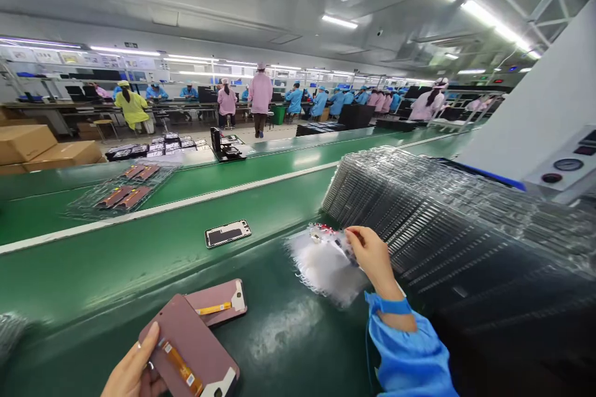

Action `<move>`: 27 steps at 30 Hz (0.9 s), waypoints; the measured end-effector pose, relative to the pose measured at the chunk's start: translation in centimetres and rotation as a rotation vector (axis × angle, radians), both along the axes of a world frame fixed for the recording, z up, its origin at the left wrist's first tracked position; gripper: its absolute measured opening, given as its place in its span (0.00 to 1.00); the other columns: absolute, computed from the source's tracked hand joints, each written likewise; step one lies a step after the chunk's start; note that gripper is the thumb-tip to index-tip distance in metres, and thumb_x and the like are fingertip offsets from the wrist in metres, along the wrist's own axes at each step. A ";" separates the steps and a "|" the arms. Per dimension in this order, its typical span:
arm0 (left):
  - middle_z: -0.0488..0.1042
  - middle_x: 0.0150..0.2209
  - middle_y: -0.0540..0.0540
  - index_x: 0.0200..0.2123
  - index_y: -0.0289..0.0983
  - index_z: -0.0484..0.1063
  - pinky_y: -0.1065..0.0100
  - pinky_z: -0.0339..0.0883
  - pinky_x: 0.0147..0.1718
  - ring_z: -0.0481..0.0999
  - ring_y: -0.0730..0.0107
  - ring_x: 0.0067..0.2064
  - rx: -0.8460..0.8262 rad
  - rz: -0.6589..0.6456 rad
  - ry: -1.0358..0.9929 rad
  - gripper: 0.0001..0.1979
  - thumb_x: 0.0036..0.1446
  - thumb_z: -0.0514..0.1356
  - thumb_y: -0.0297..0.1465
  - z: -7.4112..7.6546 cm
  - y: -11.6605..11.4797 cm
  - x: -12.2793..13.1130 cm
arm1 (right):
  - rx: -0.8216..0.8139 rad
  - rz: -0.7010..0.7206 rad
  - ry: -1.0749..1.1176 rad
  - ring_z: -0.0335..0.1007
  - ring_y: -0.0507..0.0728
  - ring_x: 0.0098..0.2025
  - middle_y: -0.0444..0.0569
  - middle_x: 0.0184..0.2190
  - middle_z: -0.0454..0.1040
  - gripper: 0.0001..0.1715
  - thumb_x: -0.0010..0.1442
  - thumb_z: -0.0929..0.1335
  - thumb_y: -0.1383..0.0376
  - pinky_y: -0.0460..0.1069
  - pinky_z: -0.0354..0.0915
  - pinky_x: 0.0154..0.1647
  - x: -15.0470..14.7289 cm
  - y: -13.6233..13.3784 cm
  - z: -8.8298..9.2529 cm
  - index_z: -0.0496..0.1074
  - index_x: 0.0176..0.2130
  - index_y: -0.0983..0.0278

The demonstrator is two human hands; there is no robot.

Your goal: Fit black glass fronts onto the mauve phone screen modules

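My left hand (135,363), at the lower left, grips a mauve-backed phone screen (195,341) with an orange flex cable and a white corner piece. A second phone screen (223,304) of the same kind lies just behind it on the green surface. My right hand (372,254), in a blue sleeve with a wristband, pinches the edge of a translucent film at a pile of thin whitish films (326,267). Red marks and small dark bits show along the pile's far edge. Farther back, a phone frame (228,234) with a dark inset lies flat.
Stacked clear plastic trays (447,211) rise close beside my right hand. Across the green belt (279,183), more mauve screens sit in a clear tray (162,183). A black fixture (226,146) and cardboard boxes (28,142) stand beyond. Co-workers (261,93) are at benches behind.
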State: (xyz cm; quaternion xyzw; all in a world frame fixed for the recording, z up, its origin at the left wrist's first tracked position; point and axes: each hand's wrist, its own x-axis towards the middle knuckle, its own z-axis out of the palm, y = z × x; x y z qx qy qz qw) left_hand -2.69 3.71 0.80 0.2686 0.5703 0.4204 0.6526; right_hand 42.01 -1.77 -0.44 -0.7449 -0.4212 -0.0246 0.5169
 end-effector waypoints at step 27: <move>0.78 0.48 0.38 0.50 0.37 0.73 0.55 0.67 0.53 0.76 0.50 0.52 0.704 -0.769 0.610 0.32 0.50 0.61 0.54 -1.4 14.0 7.3 | -0.195 1.372 1.712 0.74 0.56 0.26 0.53 0.27 0.77 0.55 0.47 0.63 0.28 0.47 0.67 0.26 -16.8 5.4 -6.9 0.74 0.46 0.74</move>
